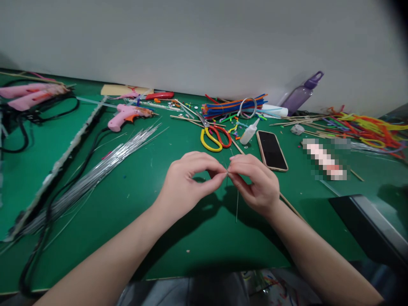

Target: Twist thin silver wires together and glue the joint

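Observation:
Over the middle of the green table, my left hand [188, 178] and my right hand [257, 182] meet fingertip to fingertip. Both are closed in a pinch on a thin silvery wire [236, 207]. One strand of it shows below my fingers, and faint ends stick up above them. The exact spot where the wire is gripped is mostly covered by my fingertips. A wooden stick [291, 208] passes beneath my right hand and wrist. Just beyond my hands lie scissors [211, 139] with one yellow and one red handle.
A bundle of silvery wires [108, 163] and a pink glue gun [123, 117] with its black cord lie left. Behind my hands are a small white bottle [249, 134], a phone [272, 151] and pipe cleaners [234, 107]. A dark box-like object [366, 225] sits right.

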`<state>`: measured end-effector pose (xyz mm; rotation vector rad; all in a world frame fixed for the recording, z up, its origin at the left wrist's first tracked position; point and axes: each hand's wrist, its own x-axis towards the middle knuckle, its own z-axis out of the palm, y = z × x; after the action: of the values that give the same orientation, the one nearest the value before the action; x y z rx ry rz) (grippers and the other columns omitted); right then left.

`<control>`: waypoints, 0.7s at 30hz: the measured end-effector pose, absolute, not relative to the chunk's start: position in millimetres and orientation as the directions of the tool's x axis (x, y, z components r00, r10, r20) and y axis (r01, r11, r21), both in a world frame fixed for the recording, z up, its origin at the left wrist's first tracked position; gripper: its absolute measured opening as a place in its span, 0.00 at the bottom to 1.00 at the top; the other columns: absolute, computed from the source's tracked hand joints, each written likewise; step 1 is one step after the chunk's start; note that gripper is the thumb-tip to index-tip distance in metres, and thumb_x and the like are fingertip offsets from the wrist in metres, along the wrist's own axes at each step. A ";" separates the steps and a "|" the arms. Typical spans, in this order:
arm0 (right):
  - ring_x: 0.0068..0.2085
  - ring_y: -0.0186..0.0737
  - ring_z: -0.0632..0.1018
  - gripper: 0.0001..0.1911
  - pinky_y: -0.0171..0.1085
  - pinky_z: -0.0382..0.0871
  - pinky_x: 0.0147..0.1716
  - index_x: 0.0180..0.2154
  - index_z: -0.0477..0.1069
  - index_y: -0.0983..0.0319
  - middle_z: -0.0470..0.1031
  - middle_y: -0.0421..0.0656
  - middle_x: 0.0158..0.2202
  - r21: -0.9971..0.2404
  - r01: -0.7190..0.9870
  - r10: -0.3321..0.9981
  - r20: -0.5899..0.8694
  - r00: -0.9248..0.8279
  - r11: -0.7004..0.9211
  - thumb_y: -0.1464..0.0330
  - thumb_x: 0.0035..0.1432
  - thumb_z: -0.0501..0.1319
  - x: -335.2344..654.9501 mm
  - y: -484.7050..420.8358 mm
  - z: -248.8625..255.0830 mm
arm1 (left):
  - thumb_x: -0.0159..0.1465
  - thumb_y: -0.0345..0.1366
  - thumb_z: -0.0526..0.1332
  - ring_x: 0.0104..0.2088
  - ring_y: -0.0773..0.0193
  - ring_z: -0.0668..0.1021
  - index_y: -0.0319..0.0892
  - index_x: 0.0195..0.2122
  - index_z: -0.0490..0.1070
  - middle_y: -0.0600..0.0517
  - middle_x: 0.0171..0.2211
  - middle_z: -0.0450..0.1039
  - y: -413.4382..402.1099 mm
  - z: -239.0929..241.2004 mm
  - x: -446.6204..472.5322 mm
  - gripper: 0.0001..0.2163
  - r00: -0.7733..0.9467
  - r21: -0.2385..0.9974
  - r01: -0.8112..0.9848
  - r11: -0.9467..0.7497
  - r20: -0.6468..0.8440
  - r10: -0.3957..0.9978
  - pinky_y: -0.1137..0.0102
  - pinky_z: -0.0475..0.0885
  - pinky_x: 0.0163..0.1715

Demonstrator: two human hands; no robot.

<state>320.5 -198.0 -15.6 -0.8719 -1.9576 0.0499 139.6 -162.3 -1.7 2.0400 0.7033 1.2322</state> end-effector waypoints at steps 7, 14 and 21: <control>0.40 0.39 0.78 0.11 0.45 0.74 0.46 0.41 0.71 0.58 0.77 0.41 0.35 -0.361 0.611 0.593 0.773 -0.226 0.705 0.76 0.57 0.61 320.6 -196.8 -17.7 | 0.60 0.31 0.65 0.35 0.69 0.77 0.42 0.31 0.75 0.55 0.31 0.77 -160.7 -0.3 137.7 0.01 0.442 0.710 0.172 -0.683 0.564 0.698 0.72 0.68 0.46; 0.37 0.38 0.78 0.12 0.46 0.74 0.46 0.41 0.72 0.57 0.78 0.40 0.34 -0.366 0.613 0.585 0.786 -0.199 0.700 0.76 0.55 0.63 322.2 -196.5 -17.0 | 0.60 0.33 0.65 0.37 0.68 0.76 0.42 0.36 0.75 0.55 0.33 0.77 -159.0 0.3 136.0 0.03 0.415 0.682 0.220 -0.697 0.582 0.700 0.71 0.68 0.48; 0.36 0.37 0.78 0.11 0.47 0.73 0.47 0.38 0.74 0.58 0.79 0.39 0.33 -0.454 0.594 0.604 0.794 -0.066 0.663 0.76 0.53 0.65 320.2 -197.8 -16.5 | 0.60 0.32 0.64 0.40 0.66 0.77 0.43 0.37 0.76 0.53 0.35 0.78 -157.2 0.1 134.2 0.04 0.374 0.662 0.264 -0.702 0.601 0.707 0.70 0.68 0.47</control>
<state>320.2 -197.8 -16.5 -0.9725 -1.7311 0.0101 134.2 -157.2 0.1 2.1789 0.8378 1.2854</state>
